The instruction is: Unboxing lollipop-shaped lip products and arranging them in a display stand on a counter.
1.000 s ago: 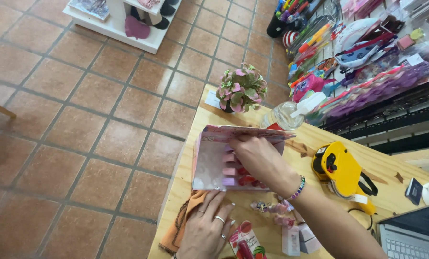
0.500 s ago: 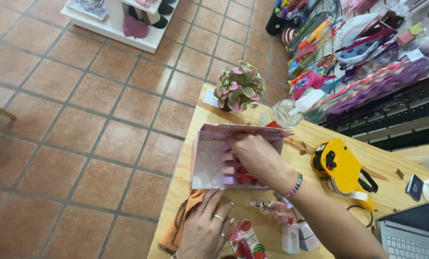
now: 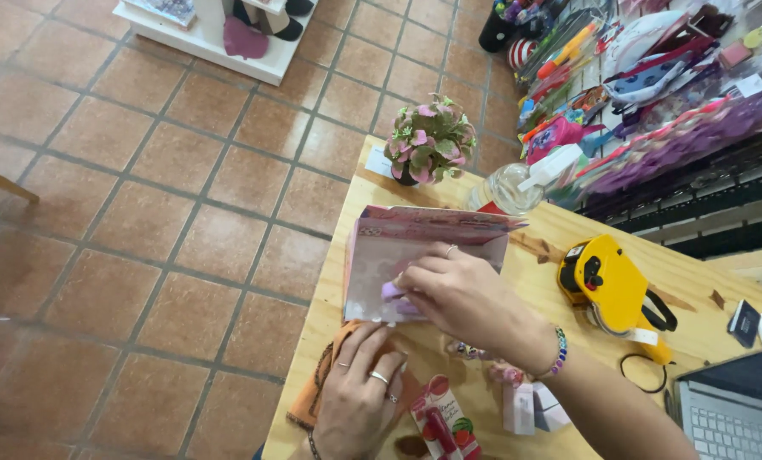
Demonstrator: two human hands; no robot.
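Pink gift bag (image 3: 415, 255) is lying open on its side near the far left edge of the wooden table (image 3: 560, 247), its mouth turned toward the person. Laptop (image 3: 734, 409) is sitting at the table's right corner. Nearby, a yellow price gun (image 3: 611, 285) is resting on the wood, well apart from the bag. Behind the bag, a small potted plant (image 3: 429, 140) and a clear pump bottle (image 3: 510, 186) are standing.

Right hand (image 3: 462, 294) is reaching into the bag's mouth, its fingers pinching a small purple item (image 3: 392, 291). Left hand (image 3: 360, 396) is lying flat, fingers spread and gripping nothing, pressing on an orange cloth (image 3: 313, 392) just in front of the bag. Beside it, a red strawberry-printed packet (image 3: 445, 422) and small white boxes (image 3: 530, 407) are lying.
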